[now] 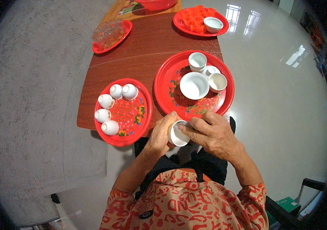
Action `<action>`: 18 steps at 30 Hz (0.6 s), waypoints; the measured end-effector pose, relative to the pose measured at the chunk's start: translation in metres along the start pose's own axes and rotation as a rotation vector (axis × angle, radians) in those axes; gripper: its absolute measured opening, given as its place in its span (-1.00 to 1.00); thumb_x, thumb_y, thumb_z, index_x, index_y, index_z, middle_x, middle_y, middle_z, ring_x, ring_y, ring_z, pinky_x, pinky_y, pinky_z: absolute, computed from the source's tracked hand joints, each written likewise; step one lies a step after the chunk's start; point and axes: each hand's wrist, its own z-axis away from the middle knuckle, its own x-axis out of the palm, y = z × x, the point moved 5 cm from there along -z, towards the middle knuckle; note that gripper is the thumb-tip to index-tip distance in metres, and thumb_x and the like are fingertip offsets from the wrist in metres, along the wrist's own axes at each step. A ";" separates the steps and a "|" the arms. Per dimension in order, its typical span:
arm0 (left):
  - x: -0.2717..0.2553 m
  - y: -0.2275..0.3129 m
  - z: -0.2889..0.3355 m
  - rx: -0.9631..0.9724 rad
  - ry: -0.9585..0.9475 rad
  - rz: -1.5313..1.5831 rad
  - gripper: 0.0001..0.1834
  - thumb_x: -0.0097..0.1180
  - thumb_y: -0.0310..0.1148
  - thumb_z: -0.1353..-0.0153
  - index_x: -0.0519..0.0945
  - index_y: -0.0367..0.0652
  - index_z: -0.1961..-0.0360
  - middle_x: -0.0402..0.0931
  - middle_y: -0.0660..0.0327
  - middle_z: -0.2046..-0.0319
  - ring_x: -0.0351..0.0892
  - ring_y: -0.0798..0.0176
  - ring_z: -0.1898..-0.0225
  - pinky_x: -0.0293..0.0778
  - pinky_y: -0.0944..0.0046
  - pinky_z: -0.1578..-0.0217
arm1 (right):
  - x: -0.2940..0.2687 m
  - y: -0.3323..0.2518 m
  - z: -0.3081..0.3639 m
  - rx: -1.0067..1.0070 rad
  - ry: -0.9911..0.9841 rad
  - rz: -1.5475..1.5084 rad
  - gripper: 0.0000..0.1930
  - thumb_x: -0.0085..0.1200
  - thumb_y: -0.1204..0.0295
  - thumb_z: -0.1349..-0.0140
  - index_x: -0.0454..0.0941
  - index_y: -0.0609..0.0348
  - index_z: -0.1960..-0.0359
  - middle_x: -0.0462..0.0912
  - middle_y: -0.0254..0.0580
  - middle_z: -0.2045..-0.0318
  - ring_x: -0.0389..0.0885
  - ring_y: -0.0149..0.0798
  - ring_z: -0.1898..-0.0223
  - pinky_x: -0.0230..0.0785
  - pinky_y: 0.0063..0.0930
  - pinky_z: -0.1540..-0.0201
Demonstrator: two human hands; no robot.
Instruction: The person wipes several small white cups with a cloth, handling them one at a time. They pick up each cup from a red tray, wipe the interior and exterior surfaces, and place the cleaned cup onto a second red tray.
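Observation:
My left hand (160,135) is wrapped around a white teacup (179,137), held over my lap at the table's near edge with its mouth tilted up. My right hand (214,135) is closed at the cup's rim, with a fingertip reaching inside. Something greyish shows under those fingers, too small to name. Just beyond my hands, a large round red tray (163,100) bears a white bowl (194,86), a stack of white cups (198,62), a cream-toned cup (218,82) and a small white lid-like piece (211,71).
At left, a smaller red tray (145,126) holds several upturned white cups (110,127). Farther off on the brown table (152,42) are a red tray of clear glasses (109,33) and another with orange plastic cups (197,18) and a white lidded bowl (213,24).

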 end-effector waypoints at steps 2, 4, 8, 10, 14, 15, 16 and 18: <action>-0.002 -0.003 -0.001 0.055 -0.013 -0.049 -0.53 -0.37 -0.06 -0.38 0.48 -0.21 0.28 0.50 0.23 0.44 0.52 0.37 0.42 0.47 0.35 0.38 | 0.004 -0.002 0.005 0.040 -0.023 -0.036 -0.66 0.11 0.41 0.11 0.57 0.06 0.19 0.37 -0.39 0.38 0.33 -0.32 0.42 0.29 -0.48 0.50; -0.003 -0.003 -0.001 0.071 0.005 -0.059 -0.51 -0.36 -0.03 -0.37 0.48 -0.22 0.28 0.49 0.25 0.46 0.51 0.39 0.44 0.45 0.37 0.40 | 0.005 -0.003 0.007 0.105 -0.055 -0.234 -0.64 0.14 0.45 0.12 0.55 0.12 0.18 0.37 -0.32 0.39 0.37 -0.27 0.41 0.32 -0.43 0.48; 0.002 0.003 0.000 0.092 0.124 -0.023 -0.51 -0.36 -0.03 -0.37 0.48 -0.22 0.29 0.50 0.24 0.48 0.50 0.40 0.46 0.45 0.38 0.40 | 0.000 -0.005 0.004 0.308 0.102 -0.437 -0.63 0.16 0.55 0.11 0.50 0.24 0.17 0.42 -0.14 0.44 0.47 -0.14 0.42 0.37 -0.34 0.43; 0.002 0.005 0.001 0.097 0.233 -0.067 -0.53 -0.37 -0.04 -0.37 0.47 -0.20 0.31 0.49 0.25 0.47 0.50 0.41 0.46 0.45 0.38 0.40 | 0.001 -0.006 0.001 0.529 0.195 -0.500 -0.66 0.12 0.57 0.07 0.48 0.27 0.17 0.45 -0.06 0.46 0.51 -0.08 0.45 0.38 -0.31 0.41; 0.012 0.023 0.011 0.454 0.289 -0.399 -0.57 -0.38 -0.12 -0.36 0.44 -0.24 0.32 0.47 0.20 0.46 0.49 0.31 0.42 0.42 0.32 0.36 | 0.015 -0.010 -0.003 0.708 0.283 -0.662 -0.72 0.04 0.59 0.01 0.47 0.33 0.19 0.49 0.02 0.48 0.54 0.00 0.47 0.38 -0.24 0.38; 0.013 0.025 0.013 0.505 0.309 -0.460 -0.58 -0.38 -0.14 -0.35 0.44 -0.25 0.32 0.47 0.20 0.47 0.48 0.31 0.42 0.41 0.32 0.36 | 0.019 -0.011 -0.003 0.711 0.291 -0.700 -0.73 0.04 0.59 0.01 0.48 0.33 0.20 0.49 0.02 0.48 0.54 0.00 0.48 0.37 -0.23 0.39; 0.009 0.022 0.012 0.472 0.320 -0.401 -0.57 -0.38 -0.13 -0.35 0.44 -0.26 0.32 0.46 0.20 0.48 0.47 0.31 0.42 0.40 0.32 0.37 | 0.022 -0.012 -0.005 0.764 0.202 -0.752 -0.72 0.01 0.60 0.00 0.49 0.31 0.18 0.48 0.00 0.45 0.52 -0.02 0.44 0.36 -0.24 0.35; 0.011 0.029 0.015 0.482 0.341 -0.475 -0.53 -0.43 -0.12 -0.36 0.44 -0.26 0.34 0.46 0.20 0.49 0.45 0.35 0.44 0.39 0.35 0.39 | 0.016 -0.014 -0.009 0.677 0.190 -0.832 -0.71 0.01 0.60 0.01 0.49 0.28 0.17 0.47 -0.02 0.43 0.50 -0.04 0.41 0.35 -0.26 0.33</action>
